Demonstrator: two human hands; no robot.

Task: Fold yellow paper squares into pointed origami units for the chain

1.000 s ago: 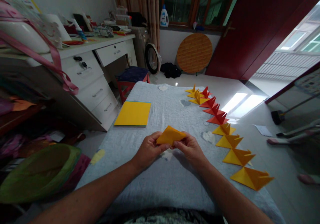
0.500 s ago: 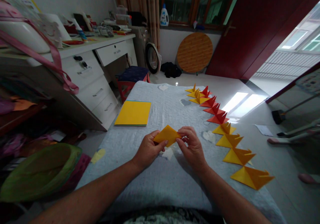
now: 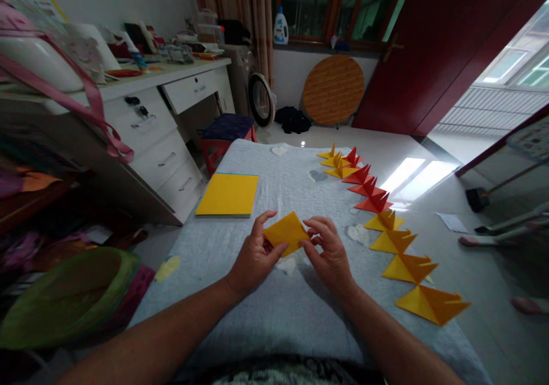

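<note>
A folded yellow origami paper, diamond-shaped, is held between both hands above the cloth-covered table. My left hand pinches its left side, thumb along the lower edge and index finger raised off the paper. At the right corner, my right hand grips the paper between thumb and curled fingers. A stack of square yellow paper lies beyond my left hand. Along the table's right side runs a row of folded origami pieces, several yellow and several red.
A white desk with drawers stands to the left, near a green-rimmed basket. Past the table's far end are a stool, a washing machine with its door open and a round wooden board.
The yellow paper has turned slightly in my hands. My left index finger has lifted away from the paper, while my right hand stays at the right corner.
</note>
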